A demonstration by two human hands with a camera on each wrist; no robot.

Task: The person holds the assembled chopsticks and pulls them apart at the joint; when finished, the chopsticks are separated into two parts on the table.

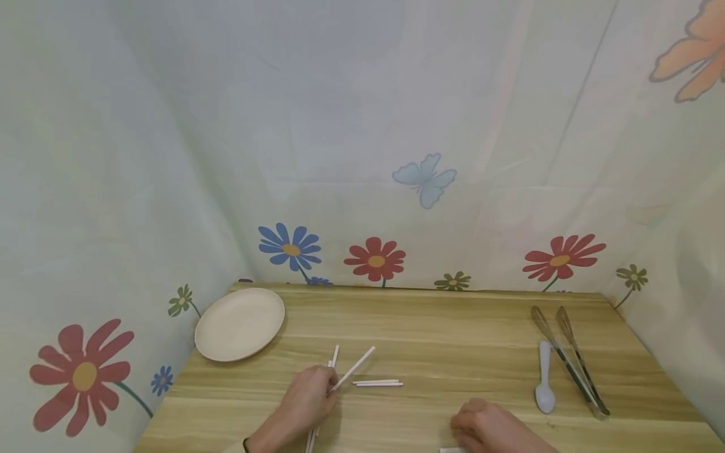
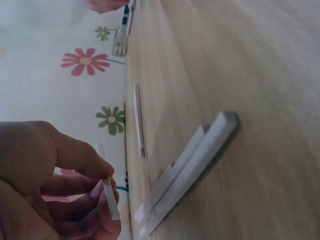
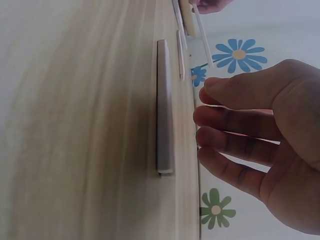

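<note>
A pale curtain (image 1: pixel 73 251) printed with flowers hangs at the far left and runs behind the wooden table (image 1: pixel 436 333), whose back left corner bears a cream plate (image 1: pixel 240 324). Nearer the person, the left hand (image 1: pixel 306 399), a dark band (image 1: pixel 246 445) at its wrist, pinches a slim white stick (image 1: pixel 358 363) between thumb and fingers; the stick slants up to the right, above the table. Beneath that hand lie loose sticks (image 2: pixel 185 175), side by side and poking out past it both ways. Just to the right, a small pair of sticks (image 1: pixel 378 382) lies crosswise. Farther right, at the near edge of view, the right hand (image 1: pixel 493 428) has its fingers loosely bent and grasps nothing, near a single stick (image 3: pixel 164 107) on the tabletop. Beyond it rests a pale spoon (image 1: pixel 545 384), bowl toward the person, just beside metal tongs (image 1: pixel 574 362) with arms spread.
</note>
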